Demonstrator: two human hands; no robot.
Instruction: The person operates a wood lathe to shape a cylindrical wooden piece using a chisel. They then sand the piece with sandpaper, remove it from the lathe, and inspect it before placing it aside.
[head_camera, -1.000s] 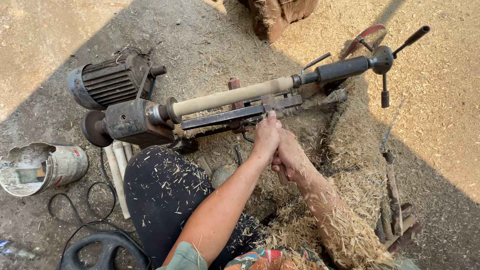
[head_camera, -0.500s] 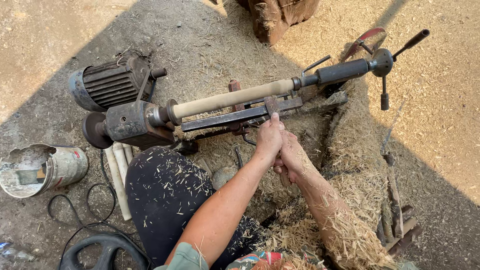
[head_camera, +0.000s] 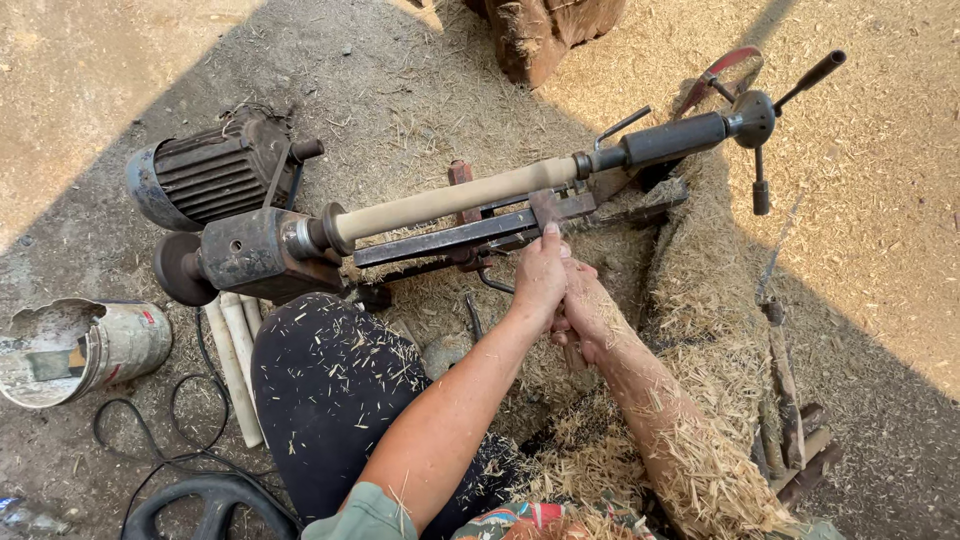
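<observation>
Both arms reach forward, converging mid-frame; left hand (head_camera: 540, 275) closed, thumb pointing up, knuckles outward; right hand (head_camera: 582, 312) tucked just behind and under it, fingers curled, touching; right forearm coated in shavings.

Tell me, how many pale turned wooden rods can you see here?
4, at least. One wooden rod is mounted on the lathe. About three finished rods lie on the ground beside the person's knee, under the lathe's headstock; more may be hidden beneath it.
</observation>
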